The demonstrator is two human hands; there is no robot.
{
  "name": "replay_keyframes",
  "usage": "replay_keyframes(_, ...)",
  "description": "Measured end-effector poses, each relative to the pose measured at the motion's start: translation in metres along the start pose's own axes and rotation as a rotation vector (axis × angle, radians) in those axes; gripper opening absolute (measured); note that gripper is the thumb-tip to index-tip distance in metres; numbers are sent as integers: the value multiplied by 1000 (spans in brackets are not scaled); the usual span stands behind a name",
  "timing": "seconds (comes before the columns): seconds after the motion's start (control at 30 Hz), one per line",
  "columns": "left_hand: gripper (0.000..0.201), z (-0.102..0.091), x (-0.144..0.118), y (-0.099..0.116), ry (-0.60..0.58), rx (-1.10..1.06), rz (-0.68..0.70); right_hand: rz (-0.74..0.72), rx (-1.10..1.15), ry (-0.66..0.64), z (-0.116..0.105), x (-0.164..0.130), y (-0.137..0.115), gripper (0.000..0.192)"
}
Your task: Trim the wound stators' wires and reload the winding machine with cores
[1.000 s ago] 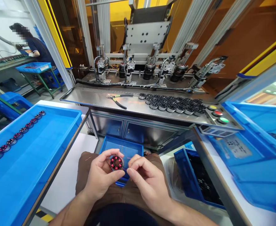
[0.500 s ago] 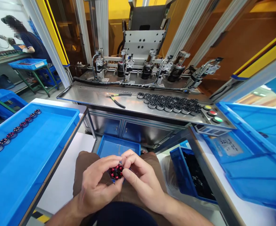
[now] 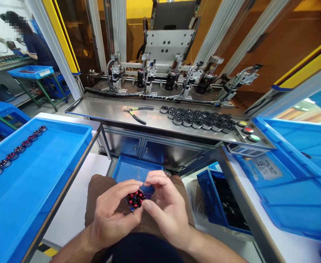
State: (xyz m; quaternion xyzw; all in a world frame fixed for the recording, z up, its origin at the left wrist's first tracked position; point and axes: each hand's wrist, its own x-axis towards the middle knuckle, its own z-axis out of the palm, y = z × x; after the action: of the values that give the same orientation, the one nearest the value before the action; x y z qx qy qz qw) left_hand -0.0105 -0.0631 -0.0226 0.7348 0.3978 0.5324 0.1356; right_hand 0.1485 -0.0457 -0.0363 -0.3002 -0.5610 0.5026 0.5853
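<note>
Held over my lap in my left hand (image 3: 113, 208) is a small round motor stator (image 3: 135, 199), with red wire windings around a black core. My left fingers and thumb wrap its left side, with the wound face turned up toward me. Close on its right is my right hand (image 3: 168, 208); the thumb tip is at the stator's edge and the curled fingers are apart from the thumb. Thin reddish wires (image 3: 147, 196) show in that gap. Whether the right fingertips touch a wire, I cannot tell.
Several wound stators line the blue tray (image 3: 53, 160) at left. Pliers (image 3: 135, 114) and many black-and-silver ringed parts (image 3: 199, 118) lie on the metal bench, beside push buttons (image 3: 248, 130). Behind stands a winding machine (image 3: 171, 47). Blue bins (image 3: 286, 182) are at right; a co-worker (image 3: 37, 44) is far left.
My right thumb and fingers have spread apart, and the right hand has shifted slightly off the stator, showing thin wires. The left hand keeps its grip.
</note>
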Motion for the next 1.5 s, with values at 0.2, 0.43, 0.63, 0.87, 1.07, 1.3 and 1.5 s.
replay_keyframes(0.2,52,4,-3,0,4,-41,-45,208,101,94,3,4,5,21)
replay_keyframes(0.43,53,0,-6,0,-2,-215,-275,155,197,-69,-8,-7,4,14)
replay_keyframes(0.63,55,2,-4,1,-29,-188,-245,52,28,12,-11,-8,-5,14)
replay_keyframes(0.87,53,5,7,8,-10,-97,-121,113,91,-72,-12,-1,-8,14)
replay_keyframes(1.07,55,6,10,10,-1,-116,-128,-12,-71,-34,-15,-3,-11,13)
replay_keyframes(1.3,54,3,9,12,-35,-423,-384,-207,-198,-136,-20,8,-16,17)
replay_keyframes(1.5,55,2,9,15,-27,-389,-362,-259,-269,-102,-13,6,-19,18)
